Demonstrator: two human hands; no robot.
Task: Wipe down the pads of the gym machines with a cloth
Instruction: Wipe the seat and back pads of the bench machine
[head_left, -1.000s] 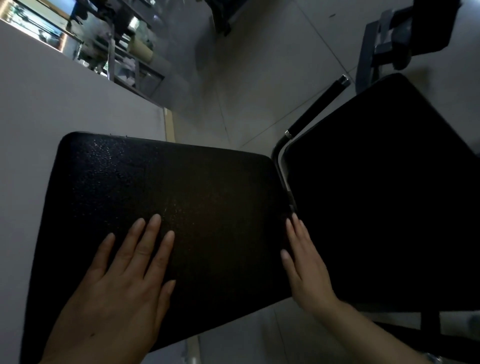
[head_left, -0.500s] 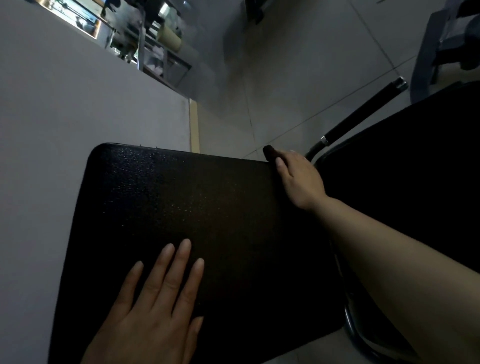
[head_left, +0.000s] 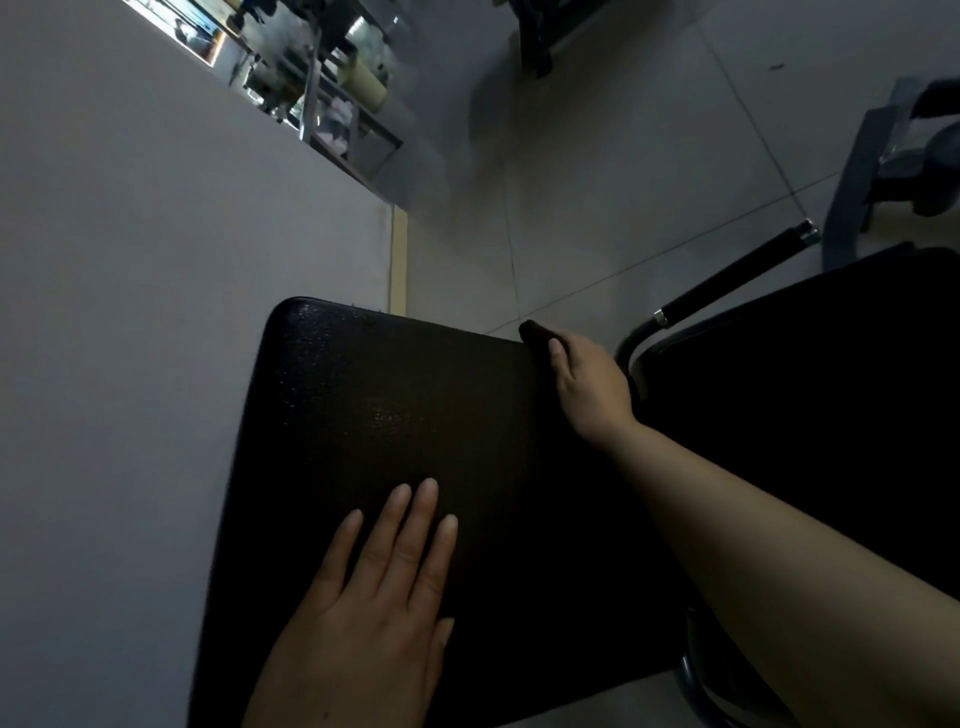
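Wiping the far right corner of the pad (head_left: 415, 441) looks like the step in hand, though that is a judgement from where the hands sit. The right hand (head_left: 587, 384) reaches out to about one o'clock in the head view and rests at the pad's far right corner, with a small dark wad, probably the cloth (head_left: 535, 332), poking out beyond its fingertips. Whether the fingers curl round that wad or only press it flat I cannot tell; the light is too dim. The left hand (head_left: 374, 597) lies flat on the near part of the pad at about six o'clock, fingers straight and slightly spread, holding nothing and seemingly steadying the surface.

The pad fills the middle of the view, a black, grained, rounded rectangle. Its long axis runs from roughly seven o'clock near the person to one o'clock away, so its far short edge points toward the pale floor (head_left: 597, 182) and the wall (head_left: 130, 312) that flanks it at nine o'clock. A second dark pad (head_left: 831, 415) sits at three o'clock, just beside it, with a black-gripped handle bar (head_left: 737, 280) angling above.

The next move probably calls for drawing the cloth along the far edge toward eleven o'clock, keeping firm contact, while the left hand shifts clear of the unwiped area.
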